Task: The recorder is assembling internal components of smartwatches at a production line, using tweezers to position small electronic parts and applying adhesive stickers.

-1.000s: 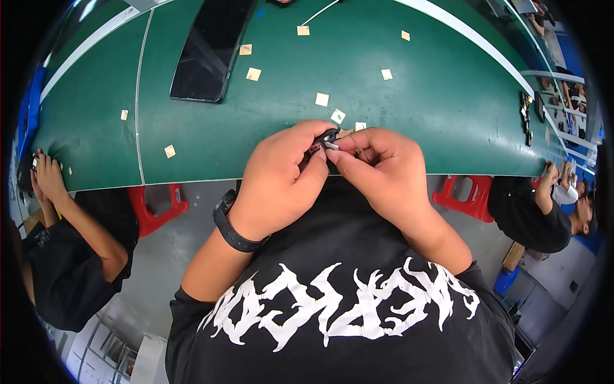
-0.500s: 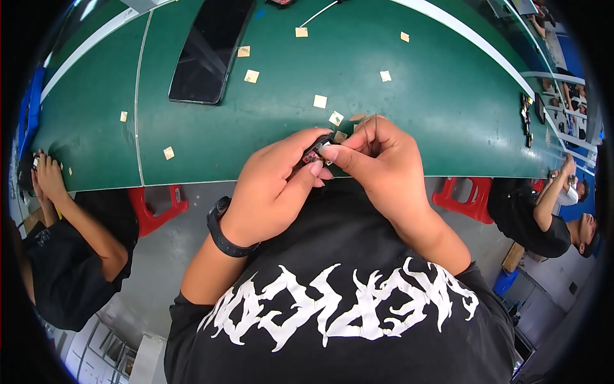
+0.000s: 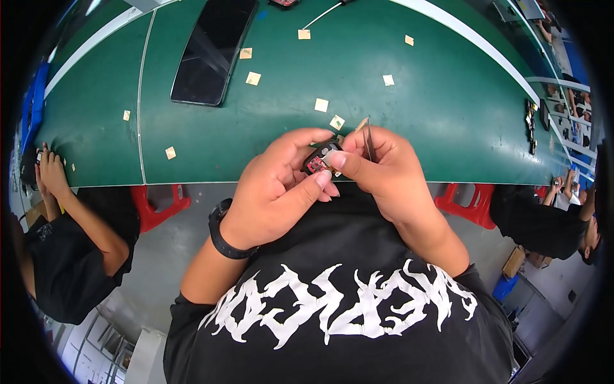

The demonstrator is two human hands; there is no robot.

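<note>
A small black-cased electronic device [image 3: 316, 164] with a red circuit board inside is gripped in my left hand [image 3: 265, 185], between its thumb and curled fingers. My right hand [image 3: 390, 173] is closed, its thumb pressing at the device's right side beside a small pale piece. Metal tweezers [image 3: 369, 142] are tucked in the right fingers, tips pointing up and away from the device. Both hands hover at the near edge of the green table [image 3: 275, 115]. The right thumb covers part of the device, and the right fingertips are partly hidden.
A large black phone-like slab [image 3: 211, 54] lies at the back left. Several small cream squares [image 3: 322, 104] are scattered over the table. A thin-shafted screwdriver [image 3: 323, 15] is at the back. Co-workers sit left and right, next to red stools [image 3: 160, 208].
The device has tilted, so more of its red board and black casing shows. The right thumb has shifted slightly, and the tweezers' tips have turned more upright. The table has shifted slightly down in view.
</note>
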